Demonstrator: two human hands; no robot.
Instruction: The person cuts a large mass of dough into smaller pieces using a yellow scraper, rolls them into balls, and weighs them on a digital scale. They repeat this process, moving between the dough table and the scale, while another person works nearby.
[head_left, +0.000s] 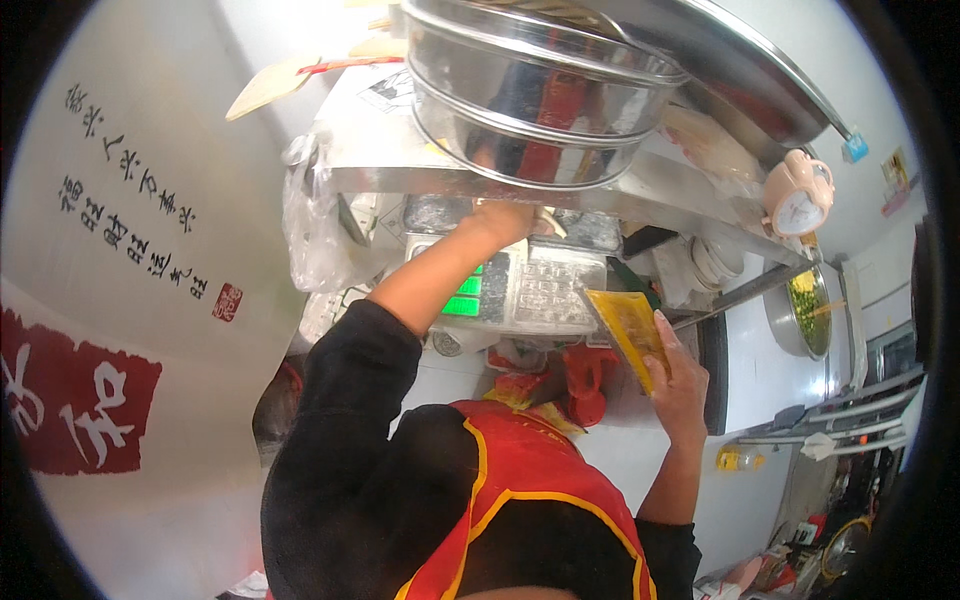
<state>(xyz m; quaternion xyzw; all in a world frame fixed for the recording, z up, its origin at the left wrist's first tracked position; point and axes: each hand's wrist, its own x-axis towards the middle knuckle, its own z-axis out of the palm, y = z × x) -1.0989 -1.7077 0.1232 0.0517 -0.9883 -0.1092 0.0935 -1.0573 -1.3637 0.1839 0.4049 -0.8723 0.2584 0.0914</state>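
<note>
My left hand (506, 221) reaches under the steel shelf edge, over the metal tray (585, 236) of a digital scale. Its fingers are partly hidden, and a pale curved piece (553, 223) shows beside them; whether I grip it cannot be made out. The scale (559, 289) has lit green displays (461, 305) and a keypad dusted with white powder. In my right hand (679, 379), a yellow translucent flat plastic piece (628, 330), much like a dough scraper, is held tilted to the right of the scale.
Stacked steel steamer tiers (532, 105) stand on the shelf (450, 180) above my left forearm. A clear plastic bag (315, 225) hangs at its left end, with a pink clock (799, 199) at its right. A steel bowl of chopped greens (776, 322) sits on the right counter. Red bags (585, 382) lie below.
</note>
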